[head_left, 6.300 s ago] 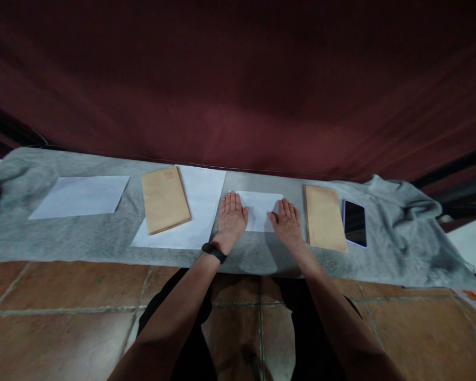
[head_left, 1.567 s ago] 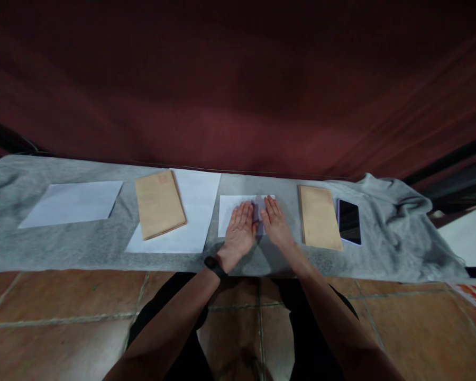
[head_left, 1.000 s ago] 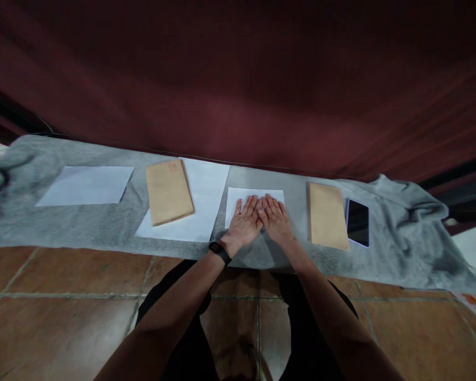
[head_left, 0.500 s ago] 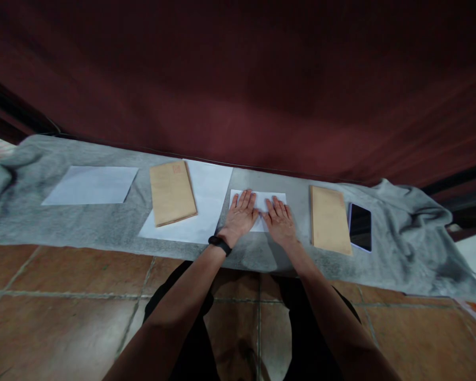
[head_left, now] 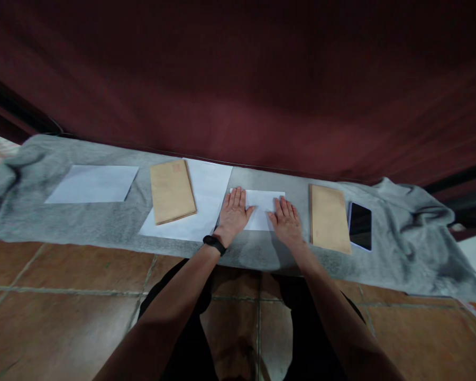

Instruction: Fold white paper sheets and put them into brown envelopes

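Observation:
A small white sheet of paper (head_left: 261,205), perhaps folded, lies flat on the grey cloth in front of me. My left hand (head_left: 234,211), with a black band on its wrist, rests flat over the sheet's left end, thumb pointing inward. Over its right end lies my right hand (head_left: 286,222), fingers stretched out. Neither hand grips anything. Left of my left hand, a stack of brown envelopes (head_left: 172,191) sits on larger white paper (head_left: 210,185). Another brown envelope stack (head_left: 329,218) lies right of my right hand.
The grey cloth (head_left: 99,227) covers a long narrow surface against a dark red upright backing (head_left: 238,127). Another white sheet (head_left: 93,183) lies at far left. A phone (head_left: 360,226) lies beside the right envelopes. Below is a tiled floor (head_left: 75,270).
My hands have slid apart, the left one leftward and the right one rightward, baring the middle of the small white sheet. The envelopes and phone stay in place.

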A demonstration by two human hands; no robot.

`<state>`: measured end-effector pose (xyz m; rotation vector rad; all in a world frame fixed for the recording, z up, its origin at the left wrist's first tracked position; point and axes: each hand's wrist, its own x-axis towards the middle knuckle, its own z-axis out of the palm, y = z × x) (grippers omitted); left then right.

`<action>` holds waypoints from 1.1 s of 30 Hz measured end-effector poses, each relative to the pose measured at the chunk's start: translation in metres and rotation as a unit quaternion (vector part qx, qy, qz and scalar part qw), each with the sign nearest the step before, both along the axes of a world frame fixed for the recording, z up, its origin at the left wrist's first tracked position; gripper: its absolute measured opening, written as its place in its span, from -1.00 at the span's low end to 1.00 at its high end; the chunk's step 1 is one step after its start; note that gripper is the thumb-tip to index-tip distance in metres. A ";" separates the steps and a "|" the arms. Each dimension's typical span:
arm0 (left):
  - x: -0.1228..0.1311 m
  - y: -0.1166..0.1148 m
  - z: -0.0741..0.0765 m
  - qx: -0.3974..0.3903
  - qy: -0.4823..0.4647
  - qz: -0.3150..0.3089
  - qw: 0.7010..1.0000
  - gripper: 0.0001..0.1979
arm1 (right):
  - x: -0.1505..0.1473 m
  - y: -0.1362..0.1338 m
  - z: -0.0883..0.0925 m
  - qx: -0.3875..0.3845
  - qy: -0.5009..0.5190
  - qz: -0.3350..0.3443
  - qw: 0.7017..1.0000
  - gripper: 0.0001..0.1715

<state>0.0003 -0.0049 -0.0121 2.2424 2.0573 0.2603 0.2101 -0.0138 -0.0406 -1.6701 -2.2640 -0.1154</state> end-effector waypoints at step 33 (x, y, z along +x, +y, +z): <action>0.013 -0.023 0.006 0.005 -0.056 -0.046 0.997 -0.28 | 0.013 0.007 0.049 -0.216 0.261 -0.136 0.931 -0.85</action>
